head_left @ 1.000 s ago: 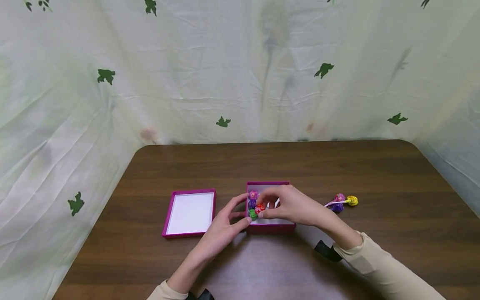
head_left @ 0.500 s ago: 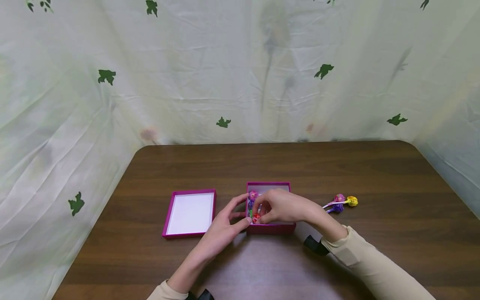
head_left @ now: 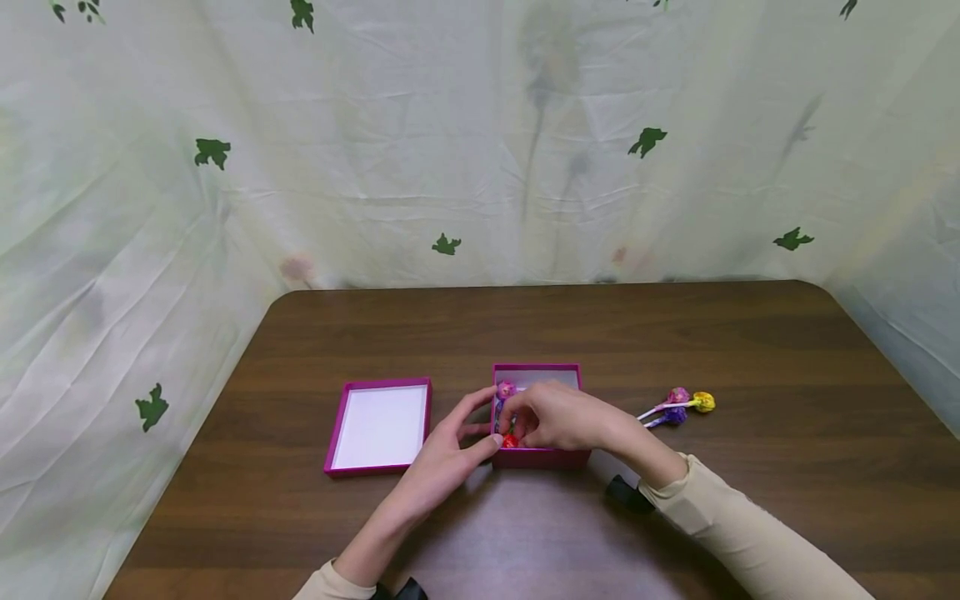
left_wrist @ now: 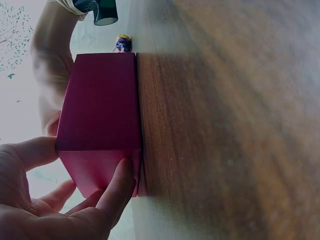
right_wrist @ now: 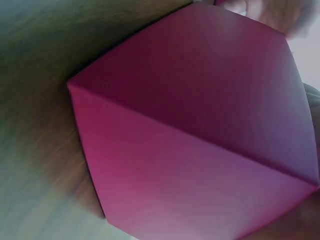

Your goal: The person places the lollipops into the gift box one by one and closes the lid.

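Observation:
A magenta box with a pale inside sits uncovered at mid-table. The left hand rests against its left end, thumb at the near corner of the rim and fingers along the wall; the left wrist view shows those fingers lying on the side. Inside the box, the right hand bends thumb and forefinger around a red-wrapped lollipop at the near left corner. A pink lollipop lies at the far left of the box. The right hand covers much of the interior.
The box lid lies inside up to the left. Right of the box lie a yellow lollipop, a pink lollipop and a purple lollipop, sticks pointing left. A pale leaf-printed curtain hangs behind the wooden table.
My right hand has moved slightly left and toward the near side inside the box, bringing the red lollipop to the near left corner. My left hand has stayed in place.

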Motion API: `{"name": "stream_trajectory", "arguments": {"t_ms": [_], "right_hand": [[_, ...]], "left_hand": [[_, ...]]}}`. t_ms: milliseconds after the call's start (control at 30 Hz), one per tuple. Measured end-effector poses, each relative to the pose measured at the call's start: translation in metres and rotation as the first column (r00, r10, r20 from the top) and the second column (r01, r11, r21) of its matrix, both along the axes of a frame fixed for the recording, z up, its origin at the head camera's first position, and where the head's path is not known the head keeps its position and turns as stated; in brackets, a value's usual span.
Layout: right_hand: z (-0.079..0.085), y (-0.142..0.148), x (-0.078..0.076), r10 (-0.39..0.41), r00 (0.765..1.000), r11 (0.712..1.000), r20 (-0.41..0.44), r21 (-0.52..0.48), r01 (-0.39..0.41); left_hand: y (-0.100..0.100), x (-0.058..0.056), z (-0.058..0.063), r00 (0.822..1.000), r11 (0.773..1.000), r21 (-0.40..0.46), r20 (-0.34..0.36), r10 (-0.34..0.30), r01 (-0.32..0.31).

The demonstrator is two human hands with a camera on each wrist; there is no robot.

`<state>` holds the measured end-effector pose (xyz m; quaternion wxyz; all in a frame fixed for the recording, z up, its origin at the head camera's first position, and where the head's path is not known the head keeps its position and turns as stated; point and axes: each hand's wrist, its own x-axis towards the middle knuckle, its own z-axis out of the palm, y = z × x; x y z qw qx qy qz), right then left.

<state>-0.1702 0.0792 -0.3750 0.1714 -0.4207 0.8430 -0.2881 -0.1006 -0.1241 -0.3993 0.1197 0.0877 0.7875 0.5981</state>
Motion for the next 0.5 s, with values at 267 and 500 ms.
{"name": "stream_trajectory", "arguments": {"t_ms": [267, 500], "right_hand": [[-0.0024, -0.0011, 0.0005, -0.014, 0.999, 1.0, -0.032, 0.022, 0.015], [-0.0007, -0.0018, 0.0004, -0.018, 0.999, 0.999, -0.027, 0.037, 0.019]], "left_hand": [[-0.0006, 0.0007, -0.0011, 1.0, 1.0, 0.006, 0.004, 0.003, -0.003], [-0.0005, 0.0004, -0.0006, 1.0, 1.0, -0.003, 0.009, 0.003, -0.003]]}}
